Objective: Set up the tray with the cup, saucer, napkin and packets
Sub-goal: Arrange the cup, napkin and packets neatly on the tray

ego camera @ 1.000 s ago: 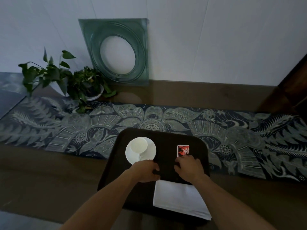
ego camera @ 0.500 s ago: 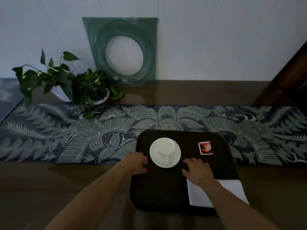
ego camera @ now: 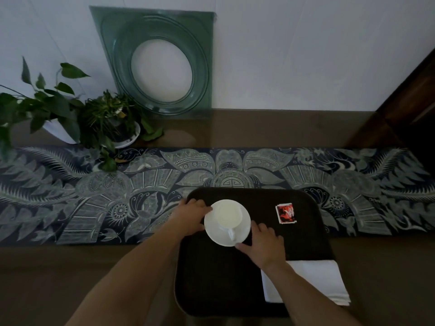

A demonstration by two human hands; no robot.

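A dark rectangular tray [ego camera: 211, 278] lies on the brown table. On its far left part stands a white cup [ego camera: 229, 214] on a white saucer [ego camera: 242, 228], the cup's handle pointing toward me. My left hand [ego camera: 190, 216] grips the saucer's left rim. My right hand [ego camera: 262, 243] holds the saucer's near right rim. A red packet [ego camera: 285, 213] lies flat on the tray's far right. A folded white napkin [ego camera: 313, 281] rests on the tray's near right corner, partly under my right forearm.
A patterned dark runner [ego camera: 94, 196] crosses the table under the tray's far end. Two potted plants [ego camera: 103, 118] stand at the back left. A green glass panel [ego camera: 160, 60] with a round opening leans on the wall. Dark wooden furniture [ego camera: 414, 109] stands at the right.
Both hands have moved forward from the tray's near middle and taken hold of the saucer on either side. The view has shifted, so the tray sits further right.
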